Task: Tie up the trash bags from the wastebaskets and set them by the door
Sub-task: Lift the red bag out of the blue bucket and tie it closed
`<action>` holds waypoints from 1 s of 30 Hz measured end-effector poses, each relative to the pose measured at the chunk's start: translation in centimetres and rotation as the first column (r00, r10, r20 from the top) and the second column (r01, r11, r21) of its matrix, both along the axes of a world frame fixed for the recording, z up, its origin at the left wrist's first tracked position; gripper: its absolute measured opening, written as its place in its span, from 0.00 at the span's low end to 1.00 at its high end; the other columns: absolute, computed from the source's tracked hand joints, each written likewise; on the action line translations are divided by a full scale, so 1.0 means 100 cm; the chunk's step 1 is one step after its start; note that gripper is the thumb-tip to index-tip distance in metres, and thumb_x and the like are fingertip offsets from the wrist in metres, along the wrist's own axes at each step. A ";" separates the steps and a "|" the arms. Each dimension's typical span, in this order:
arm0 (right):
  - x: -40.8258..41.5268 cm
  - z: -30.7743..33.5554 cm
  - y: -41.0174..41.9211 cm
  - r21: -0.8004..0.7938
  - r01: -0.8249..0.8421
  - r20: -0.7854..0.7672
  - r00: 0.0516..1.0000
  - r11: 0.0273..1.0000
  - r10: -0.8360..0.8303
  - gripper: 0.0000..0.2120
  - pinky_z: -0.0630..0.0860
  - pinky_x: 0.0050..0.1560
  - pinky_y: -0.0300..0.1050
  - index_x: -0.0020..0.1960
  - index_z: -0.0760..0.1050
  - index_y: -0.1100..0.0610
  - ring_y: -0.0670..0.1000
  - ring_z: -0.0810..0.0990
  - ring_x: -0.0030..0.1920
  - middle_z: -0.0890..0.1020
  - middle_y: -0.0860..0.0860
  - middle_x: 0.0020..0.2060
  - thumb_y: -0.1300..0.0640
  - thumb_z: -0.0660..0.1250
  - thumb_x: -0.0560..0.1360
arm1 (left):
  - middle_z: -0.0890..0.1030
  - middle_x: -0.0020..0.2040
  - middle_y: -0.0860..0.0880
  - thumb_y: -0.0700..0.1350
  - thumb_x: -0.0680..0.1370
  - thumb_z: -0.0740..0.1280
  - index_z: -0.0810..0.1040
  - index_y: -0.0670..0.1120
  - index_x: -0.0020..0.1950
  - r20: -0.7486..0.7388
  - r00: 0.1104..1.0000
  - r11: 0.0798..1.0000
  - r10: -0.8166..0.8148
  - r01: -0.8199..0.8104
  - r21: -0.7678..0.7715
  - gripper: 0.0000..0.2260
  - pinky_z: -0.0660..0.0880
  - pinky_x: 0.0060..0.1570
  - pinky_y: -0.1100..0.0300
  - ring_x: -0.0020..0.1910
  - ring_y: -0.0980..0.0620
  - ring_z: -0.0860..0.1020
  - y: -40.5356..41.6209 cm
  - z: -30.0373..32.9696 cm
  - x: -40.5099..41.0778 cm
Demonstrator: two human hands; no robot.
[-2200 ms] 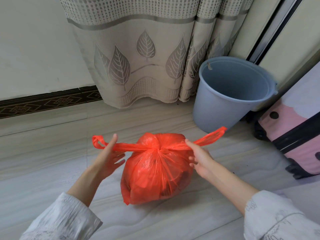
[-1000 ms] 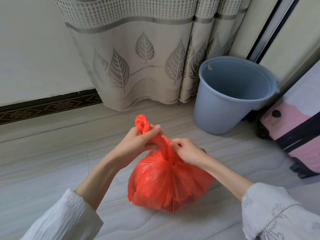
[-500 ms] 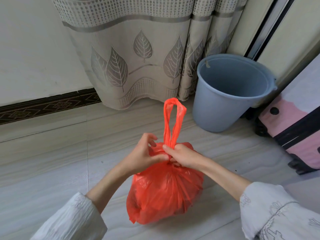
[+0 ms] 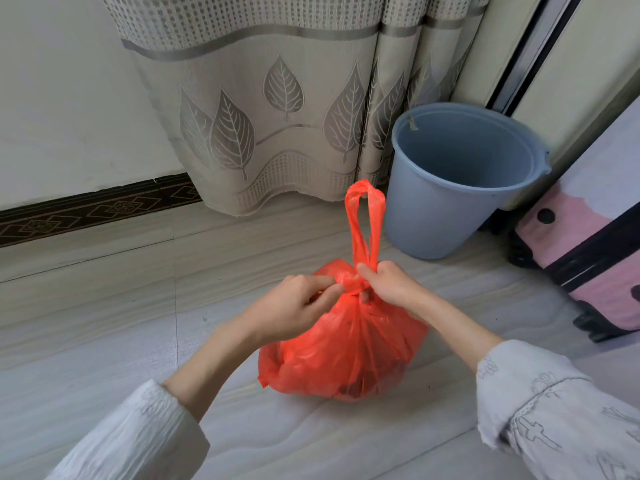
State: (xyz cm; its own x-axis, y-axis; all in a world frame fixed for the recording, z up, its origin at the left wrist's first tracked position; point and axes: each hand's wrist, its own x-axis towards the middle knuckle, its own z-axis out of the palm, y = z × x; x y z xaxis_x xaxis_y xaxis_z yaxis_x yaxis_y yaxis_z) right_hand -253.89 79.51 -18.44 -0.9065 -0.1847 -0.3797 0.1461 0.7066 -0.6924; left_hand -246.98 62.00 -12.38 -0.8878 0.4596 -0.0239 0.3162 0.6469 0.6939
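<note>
A full red trash bag [image 4: 343, 351] sits on the pale floor in front of me. Its neck is gathered and one handle loop [image 4: 364, 223] stands upright above the knot area. My left hand [image 4: 294, 308] pinches the twisted plastic at the neck from the left. My right hand [image 4: 389, 284] grips the base of the upright loop from the right. The two hands meet at the bag's neck, which they partly hide. A blue wastebasket [image 4: 453, 181] with no liner stands behind the bag to the right.
A beige leaf-patterned curtain [image 4: 277, 109] hangs behind, reaching the floor. A pink and black suitcase [image 4: 595, 254] lies at the right edge. A dark patterned skirting [image 4: 86, 211] runs along the left wall. A door frame [image 4: 519, 50] rises at the upper right.
The two handles were first stretched out sideways, then crossed and drawn together. Both hands have come in to the neck, and one loop now stands straight up above them.
</note>
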 end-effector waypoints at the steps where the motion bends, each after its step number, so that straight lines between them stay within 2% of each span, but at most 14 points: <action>1: -0.002 -0.004 0.003 -0.001 0.036 0.006 0.999 0.999 -0.036 0.24 0.74 0.47 0.48 0.29 0.75 0.55 0.50 0.76 0.31 0.77 0.48 0.19 0.48 0.53 0.78 | 0.65 0.25 0.53 0.53 0.78 0.54 0.63 0.50 0.30 -0.014 0.999 0.998 -0.048 0.047 -0.032 0.17 0.63 0.33 0.58 0.29 0.51 0.64 0.003 0.001 0.002; 3: -0.006 -0.010 0.007 -0.007 0.088 0.010 0.996 0.996 -0.088 0.21 0.76 0.51 0.53 0.34 0.77 0.56 0.52 0.78 0.33 0.78 0.48 0.21 0.46 0.55 0.77 | 0.64 0.24 0.53 0.53 0.77 0.53 0.61 0.50 0.30 -0.047 0.987 0.979 -0.154 0.146 -0.143 0.16 0.66 0.34 0.54 0.30 0.52 0.62 0.012 0.003 0.005; 6: -0.003 -0.013 0.013 -0.112 0.129 0.051 0.991 0.985 -0.124 0.18 0.76 0.52 0.55 0.36 0.78 0.55 0.52 0.78 0.34 0.81 0.54 0.32 0.44 0.59 0.75 | 0.65 0.25 0.53 0.52 0.79 0.55 0.64 0.50 0.34 -0.040 0.968 0.939 -0.247 0.229 -0.257 0.15 0.67 0.36 0.55 0.32 0.50 0.63 0.022 0.005 0.007; 9: 0.008 -0.006 0.018 -0.264 0.085 0.133 0.990 0.961 -0.051 0.18 0.75 0.51 0.54 0.35 0.78 0.53 0.51 0.78 0.38 0.81 0.54 0.35 0.42 0.62 0.73 | 0.70 0.34 0.53 0.50 0.79 0.57 0.74 0.46 0.38 0.111 0.946 0.923 -0.304 0.322 -0.212 0.14 0.67 0.43 0.58 0.38 0.48 0.71 0.023 0.006 0.007; 11: 0.013 0.002 0.020 -0.390 0.060 0.227 0.973 0.919 0.032 0.16 0.73 0.47 0.47 0.35 0.78 0.53 0.48 0.78 0.37 0.81 0.51 0.33 0.45 0.63 0.75 | 0.72 0.39 0.51 0.50 0.79 0.58 0.80 0.45 0.43 0.227 0.922 0.930 -0.313 0.346 -0.125 0.14 0.66 0.49 0.66 0.44 0.53 0.72 0.018 0.001 0.005; 13: 0.016 0.010 0.020 -0.496 0.023 0.297 0.944 0.868 0.145 0.12 0.74 0.43 0.39 0.37 0.77 0.54 0.45 0.79 0.34 0.82 0.47 0.31 0.52 0.62 0.76 | 0.74 0.42 0.50 0.52 0.79 0.56 0.80 0.44 0.41 0.335 0.907 0.963 -0.256 0.268 0.009 0.17 0.65 0.46 0.73 0.43 0.58 0.71 0.011 -0.005 0.003; 15: 0.018 0.014 0.019 -0.560 0.019 0.318 0.928 0.829 0.194 0.10 0.75 0.40 0.35 0.38 0.77 0.56 0.43 0.79 0.33 0.82 0.46 0.30 0.58 0.62 0.77 | 0.77 0.42 0.54 0.52 0.79 0.55 0.80 0.48 0.40 0.388 0.915 0.988 -0.116 0.065 0.140 0.18 0.65 0.43 0.76 0.40 0.64 0.73 0.000 -0.016 -0.003; 16: 0.020 0.016 0.019 -0.569 0.030 0.321 0.928 0.822 0.189 0.09 0.74 0.40 0.35 0.38 0.76 0.56 0.43 0.78 0.33 0.81 0.46 0.31 0.60 0.62 0.76 | 0.79 0.41 0.58 0.51 0.79 0.56 0.80 0.50 0.40 0.358 0.933 0.978 -0.032 -0.044 0.202 0.15 0.66 0.44 0.76 0.40 0.67 0.74 -0.004 -0.023 -0.006; 18: 0.021 0.018 0.019 -0.573 0.016 0.305 0.932 0.820 0.195 0.09 0.72 0.41 0.35 0.38 0.74 0.55 0.43 0.75 0.35 0.77 0.47 0.32 0.62 0.61 0.76 | 0.80 0.40 0.61 0.44 0.77 0.60 0.79 0.51 0.44 0.258 0.960 0.939 0.109 -0.184 0.291 0.08 0.67 0.45 0.76 0.42 0.69 0.75 -0.008 -0.038 -0.011; 20: 0.020 0.023 0.019 -0.585 -0.079 0.254 0.927 0.807 0.275 0.07 0.70 0.42 0.34 0.38 0.74 0.54 0.42 0.74 0.35 0.76 0.45 0.33 0.60 0.63 0.75 | 0.79 0.43 0.60 0.36 0.75 0.62 0.77 0.49 0.47 0.201 0.965 0.930 0.168 -0.223 0.291 0.09 0.66 0.44 0.77 0.43 0.70 0.74 -0.006 -0.048 -0.013; 23: 0.020 0.031 0.017 -0.538 -0.243 0.156 0.912 0.807 0.379 0.03 0.70 0.50 0.32 0.40 0.75 0.51 0.41 0.75 0.42 0.77 0.43 0.37 0.56 0.63 0.71 | 0.78 0.45 0.63 0.43 0.71 0.65 0.78 0.52 0.49 0.107 0.978 0.953 0.181 -0.201 0.228 0.08 0.65 0.47 0.75 0.46 0.62 0.74 0.000 -0.055 -0.014; 25: 0.018 0.032 0.016 -0.461 -0.317 0.095 0.911 0.829 0.401 0.06 0.69 0.57 0.38 0.41 0.76 0.47 0.41 0.75 0.46 0.79 0.40 0.39 0.57 0.63 0.73 | 0.78 0.43 0.63 0.48 0.69 0.67 0.81 0.50 0.50 0.077 0.984 0.962 0.161 -0.174 0.213 0.10 0.66 0.47 0.73 0.45 0.64 0.75 0.002 -0.055 -0.017; 28: 0.016 0.031 0.012 -0.333 -0.427 0.065 0.879 0.841 0.472 0.08 0.68 0.61 0.42 0.39 0.76 0.43 0.38 0.75 0.47 0.79 0.34 0.38 0.56 0.64 0.73 | 0.81 0.44 0.53 0.52 0.68 0.67 0.82 0.48 0.50 0.056 0.987 0.976 0.152 -0.159 0.147 0.14 0.68 0.47 0.68 0.42 0.64 0.75 0.005 -0.058 -0.019; 30: 0.018 0.030 0.008 -0.246 -0.489 0.005 0.863 0.837 0.505 0.10 0.69 0.60 0.37 0.42 0.75 0.44 0.34 0.75 0.46 0.78 0.38 0.40 0.60 0.65 0.74 | 0.82 0.44 0.51 0.51 0.70 0.67 0.82 0.48 0.50 0.067 0.985 0.981 0.161 -0.167 0.100 0.12 0.69 0.45 0.69 0.41 0.61 0.75 0.005 -0.060 -0.016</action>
